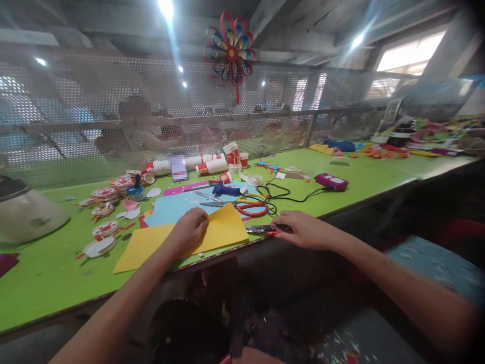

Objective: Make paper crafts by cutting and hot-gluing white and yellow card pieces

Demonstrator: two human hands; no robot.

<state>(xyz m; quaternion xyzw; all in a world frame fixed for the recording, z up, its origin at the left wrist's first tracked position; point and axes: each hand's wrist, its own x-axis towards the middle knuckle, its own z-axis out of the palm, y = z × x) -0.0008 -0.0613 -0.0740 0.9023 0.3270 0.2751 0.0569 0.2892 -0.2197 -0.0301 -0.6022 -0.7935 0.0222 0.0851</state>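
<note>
the left hand (189, 228), fingers curled, grasps one yellow sheet (149, 245) at the near edge of the green table (41, 283); the right hand (301, 230) grips one dark tool (256, 229) at the sheet's three o'clock. from the sheet, one blue sheet (166, 208) lies at twelve, one magenta box (331, 182) toward two.

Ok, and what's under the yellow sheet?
Beside the yellow sheet, green tabletop shows, with a light blue sheet at its far edge. What lies beneath is covered, so whether the blue continues there can't be told.
</note>
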